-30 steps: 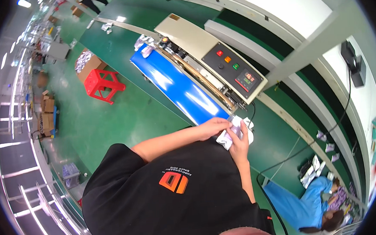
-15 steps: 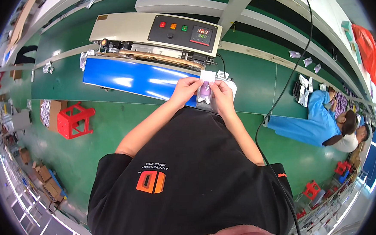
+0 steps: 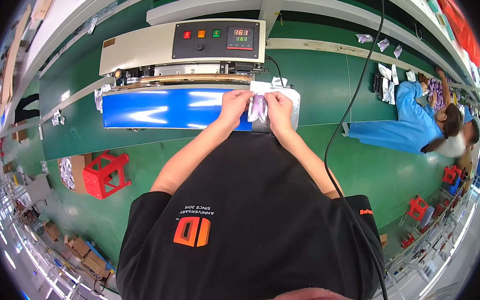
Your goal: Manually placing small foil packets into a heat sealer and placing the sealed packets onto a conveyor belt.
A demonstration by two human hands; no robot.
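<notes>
Between my two hands is a small purple and silver foil pouch (image 3: pixel 258 109), its pale flat end pointing away from me. My left hand (image 3: pixel 234 107) pinches its left edge near that end. The right edge is pinched by my right hand (image 3: pixel 279 108), fingers closed. The pouch is beside the right end of a band sealing machine (image 3: pixel 162 45), close to its sealing band. Along the machine's front runs a blue conveyor belt (image 3: pixel 166 108), left of the pouch. A silvery metal plate (image 3: pixel 293 100) lies under and right of my right hand.
A black cable (image 3: pixel 340 133) hangs down across the right side. Silver pouches (image 3: pixel 388 80) lie on the green table (image 3: pixel 323 79) at the right, near a co-worker in blue (image 3: pixel 414 117). A red stool (image 3: pixel 107 174) and a carton of pouches (image 3: pixel 76 174) stand on the floor at left.
My view has shifted, so the machine appears lower and more to the left. Both hands still pinch the pouch, which stays near the machine's right end.
</notes>
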